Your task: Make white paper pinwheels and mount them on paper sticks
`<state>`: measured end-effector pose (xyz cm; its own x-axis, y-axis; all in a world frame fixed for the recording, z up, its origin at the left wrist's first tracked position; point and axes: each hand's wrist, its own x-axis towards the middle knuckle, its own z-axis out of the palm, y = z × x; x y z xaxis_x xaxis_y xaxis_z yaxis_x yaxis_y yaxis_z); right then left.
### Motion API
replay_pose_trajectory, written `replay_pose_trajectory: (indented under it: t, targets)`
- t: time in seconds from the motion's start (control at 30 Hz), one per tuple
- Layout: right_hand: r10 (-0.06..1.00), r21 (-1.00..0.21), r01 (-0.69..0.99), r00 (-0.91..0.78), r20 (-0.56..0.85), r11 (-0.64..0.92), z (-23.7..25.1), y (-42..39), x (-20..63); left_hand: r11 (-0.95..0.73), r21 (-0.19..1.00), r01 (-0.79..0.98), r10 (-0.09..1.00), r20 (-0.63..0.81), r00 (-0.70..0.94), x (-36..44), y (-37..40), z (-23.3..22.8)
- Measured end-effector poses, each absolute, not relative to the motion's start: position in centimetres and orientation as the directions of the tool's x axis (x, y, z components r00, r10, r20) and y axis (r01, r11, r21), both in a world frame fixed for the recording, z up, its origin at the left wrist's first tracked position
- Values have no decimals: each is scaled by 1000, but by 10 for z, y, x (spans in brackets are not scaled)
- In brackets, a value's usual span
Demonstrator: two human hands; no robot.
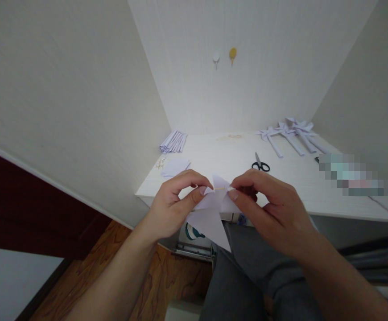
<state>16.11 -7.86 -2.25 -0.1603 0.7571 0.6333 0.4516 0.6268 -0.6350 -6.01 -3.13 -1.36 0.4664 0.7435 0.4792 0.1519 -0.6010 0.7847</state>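
Observation:
In front of the desk edge, a white paper pinwheel (210,223) hangs between my two hands, its blades partly folded. My left hand (177,200) pinches one paper tip between thumb and index finger. On the other side, my right hand (269,207) pinches another tip, its remaining fingers curled. A thin yellowish stick (219,188) shows at the paper between the fingertips; its ends are hidden. Beyond my left hand lies a stack of white paper sheets (176,167). Black-handled scissors (261,166) rest on the desk beyond my right hand.
On the white desk (214,156), rolled paper sticks (174,141) lie at back left, near small pale bits (161,163). Several pinwheels on paper sticks (291,133) lie at back right. A pixelated object (351,174) with a cable sits at right. Two hooks (233,54) hang on the wall.

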Motion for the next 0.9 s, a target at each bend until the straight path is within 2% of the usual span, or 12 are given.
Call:
replay_pose_trajectory:
  t: [0.37, 0.9]
  targets:
    - [765, -621, 466, -236, 599, 630, -24, -79, 162, -621, 759, 197, 723, 456, 520, -62, -32, -9]
    - [788, -646, 473, -202, 582, 599, -21, -80, 158, -617, 767, 175, 708, 445, 548, -60, -34, -5]
